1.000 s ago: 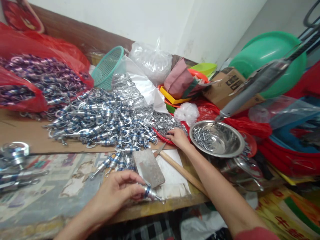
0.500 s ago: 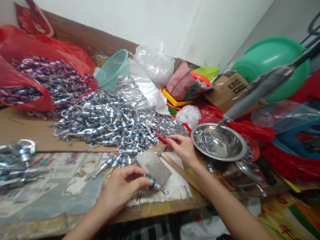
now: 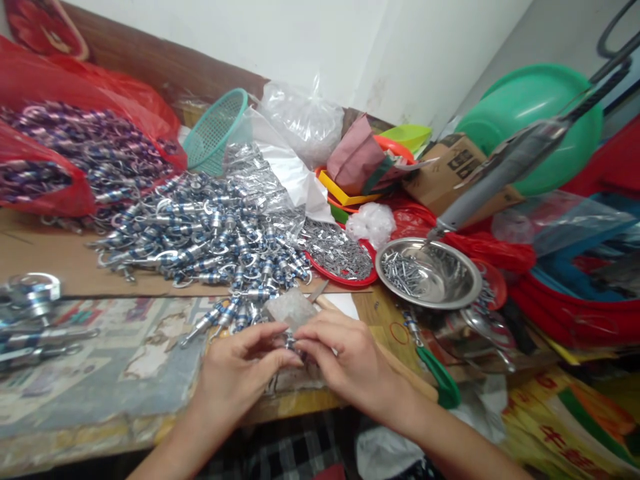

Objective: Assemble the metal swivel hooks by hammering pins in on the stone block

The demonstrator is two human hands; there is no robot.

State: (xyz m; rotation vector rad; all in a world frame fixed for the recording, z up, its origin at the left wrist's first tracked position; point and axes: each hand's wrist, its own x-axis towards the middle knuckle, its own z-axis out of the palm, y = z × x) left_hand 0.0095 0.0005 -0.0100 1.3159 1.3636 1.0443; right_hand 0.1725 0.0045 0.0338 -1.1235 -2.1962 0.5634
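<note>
My left hand (image 3: 240, 370) and my right hand (image 3: 345, 360) meet at the near table edge, fingertips pinched together on one small silver and blue metal clasp (image 3: 290, 343), mostly hidden by the fingers. Just behind them lies a grey metal block (image 3: 289, 308) with a wooden handle beside it. A big heap of the same silver and blue clasps (image 3: 210, 233) spreads over cardboard behind. A red tray of small metal pieces (image 3: 340, 250) and a steel bowl of screws (image 3: 425, 273) sit to the right.
Red bags of purple clasps (image 3: 75, 153) fill the back left. A teal basket (image 3: 215, 130), clear plastic bags, a cardboard box (image 3: 460, 167), a green basin (image 3: 540, 113) and a hanging grey power screwdriver (image 3: 500, 173) crowd the back and right. Larger metal parts (image 3: 30, 313) lie far left.
My right hand left the red tray and came back to the near edge, joining my left hand on the clasp. The left hand stayed about where it was.
</note>
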